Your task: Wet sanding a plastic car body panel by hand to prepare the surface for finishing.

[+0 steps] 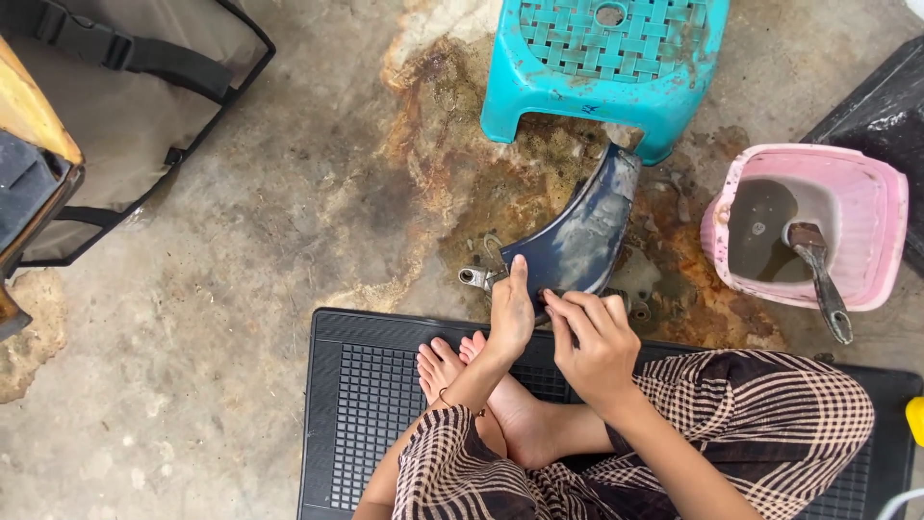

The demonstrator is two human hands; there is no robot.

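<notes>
A curved dark blue metal panel (577,236) lies on the stained concrete floor, its far end against a teal plastic stool (602,58). My left hand (510,310) grips the panel's near edge, thumb pressed on the blue surface, beside a small metal bracket (474,277). My right hand (592,339) is closed, fingers curled against the panel's lower edge; whatever it holds is hidden. My bare feet (452,361) rest on a black rubber mat (356,404) under the hands.
A pink plastic basin (866,193) with murky water and a dark-handled tool (823,279) stands at the right. A grey bag with black straps (125,96) lies at the upper left. A black object (881,106) is at the far right edge.
</notes>
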